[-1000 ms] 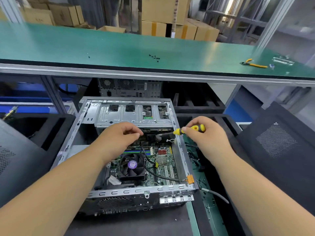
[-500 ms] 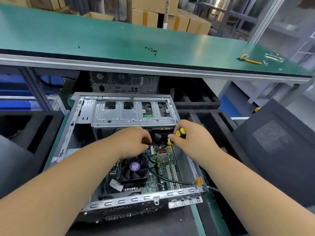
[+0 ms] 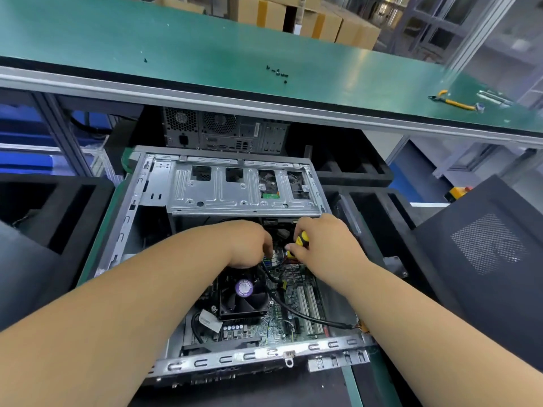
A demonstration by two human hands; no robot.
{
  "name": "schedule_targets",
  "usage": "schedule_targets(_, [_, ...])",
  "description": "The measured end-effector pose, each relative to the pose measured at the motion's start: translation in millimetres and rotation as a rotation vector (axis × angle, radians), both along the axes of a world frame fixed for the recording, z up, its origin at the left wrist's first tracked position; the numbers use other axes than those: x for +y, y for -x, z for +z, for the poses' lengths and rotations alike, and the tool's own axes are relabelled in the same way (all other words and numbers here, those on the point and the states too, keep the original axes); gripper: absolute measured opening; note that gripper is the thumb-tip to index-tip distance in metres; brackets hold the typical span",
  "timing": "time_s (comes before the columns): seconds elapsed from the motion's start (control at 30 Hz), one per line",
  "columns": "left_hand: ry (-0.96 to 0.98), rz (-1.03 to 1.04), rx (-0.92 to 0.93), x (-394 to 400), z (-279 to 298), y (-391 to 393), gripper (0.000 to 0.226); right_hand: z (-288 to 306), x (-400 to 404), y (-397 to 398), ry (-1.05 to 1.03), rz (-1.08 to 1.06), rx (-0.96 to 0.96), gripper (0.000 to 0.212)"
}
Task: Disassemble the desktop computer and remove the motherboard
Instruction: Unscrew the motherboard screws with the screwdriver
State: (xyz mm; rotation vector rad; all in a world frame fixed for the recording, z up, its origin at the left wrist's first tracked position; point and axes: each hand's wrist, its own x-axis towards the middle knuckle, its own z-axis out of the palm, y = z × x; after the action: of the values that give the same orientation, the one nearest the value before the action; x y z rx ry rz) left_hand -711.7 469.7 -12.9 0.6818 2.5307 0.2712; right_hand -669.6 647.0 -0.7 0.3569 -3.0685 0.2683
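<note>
Open desktop case, lower centre of frame: lies on its side, side panel off, near rail with slotted tabs closest to the viewer.

Motherboard, centre, inside the case: green board, not yet removed. Carries a black CPU fan with a purple hub label, white expansion slots at right, and a black cable running across the board to an orange connector at the case's right edge.

Left hand, centre: fingers curled down among the connectors at the board's far edge; what they pinch is hidden, so its grip cannot be told.

Right hand, just right of centre: gripping a yellow-and-black screwdriver, tip pointed down toward the board, tip itself hidden.

Drive cage, above the hands: bare metal, overhanging the work area.

Second computer tower, upper centre, under the bench.

Green bench top, upper frame: small black screws at centre, yellow-handled pliers at upper right.

Risk, judged: the driver tip could slip and score traces or a connector, both hands being crowded in shadow under the cage; a cable left attached could snag the board on lifting.
</note>
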Motion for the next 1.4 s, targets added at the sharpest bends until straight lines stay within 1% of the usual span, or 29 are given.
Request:
schedule_targets(0.17, [-0.024,0.006,0.059,-6.6,-12.5,5.1,0.024,-2.5,-3.3,4.4,-0.025,-0.015,-0.046,0.025])
schedule_targets(0.3, [-0.028,0.001,0.083,-8.0,-17.7,3.8,0.020,-1.7,-2.1,5.0,-0.026,0.002,-0.052,0.024])
schedule_targets(0.43, [-0.019,-0.011,0.051,-13.6,-11.4,4.6,0.023,3.2,1.2,5.7,0.015,-0.006,-0.079,0.022])
schedule_targets(0.53, [-0.004,0.031,0.002,-26.9,-2.5,8.5,0.026,6.9,4.3,5.5,0.069,-0.010,-0.113,0.019])
schedule_targets(0.6, [0.050,0.026,-0.004,-33.5,0.2,9.7,0.029,7.9,5.1,4.7,0.099,-0.010,-0.117,0.019])
schedule_targets(0.7, [0.251,-0.018,0.050,-32.9,-1.3,7.2,0.047,6.8,3.0,3.6,0.077,0.000,-0.109,0.021])
schedule_targets(0.73, [0.302,-0.018,0.064,-31.1,-3.0,6.1,0.050,5.7,2.0,3.5,0.059,0.001,-0.105,0.022])
schedule_targets(0.77, [0.339,-0.014,0.082,-29.3,-4.9,5.1,0.048,4.4,1.2,3.5,0.039,0.000,-0.098,0.023])
schedule_targets(0.87, [0.395,0.016,0.151,-27.1,-9.3,1.2,0.030,0.5,0.1,4.3,0.000,0.005,-0.073,0.025])
schedule_targets(0.97, [0.417,0.048,0.172,-26.2,-10.2,-3.4,0.035,-1.4,-0.5,5.4,-0.011,0.005,-0.062,0.027])
schedule_targets(1.07, [0.361,0.068,0.206,-19.0,-14.1,-7.1,0.039,-1.7,-0.8,5.5,-0.016,0.007,-0.052,0.028])
schedule_targets(1.2, [0.151,0.058,0.254,-5.2,-19.8,-11.1,0.039,-1.2,-1.3,5.6,-0.003,-0.008,-0.055,0.027])
schedule_targets(1.3, [-0.012,0.044,0.140,-1.0,-22.2,-8.4,0.036,-2.0,-0.4,5.6,0.004,-0.014,-0.067,0.027])
schedule_targets(1.33, [-0.043,0.035,0.094,0.0,-22.9,-7.6,0.037,-2.4,-0.3,5.5,0.005,-0.015,-0.067,0.027])
schedule_targets(1.4, [-0.037,0.007,0.037,3.0,-23.0,-6.4,0.039,-3.1,-0.2,5.3,0.005,-0.015,-0.060,0.027])
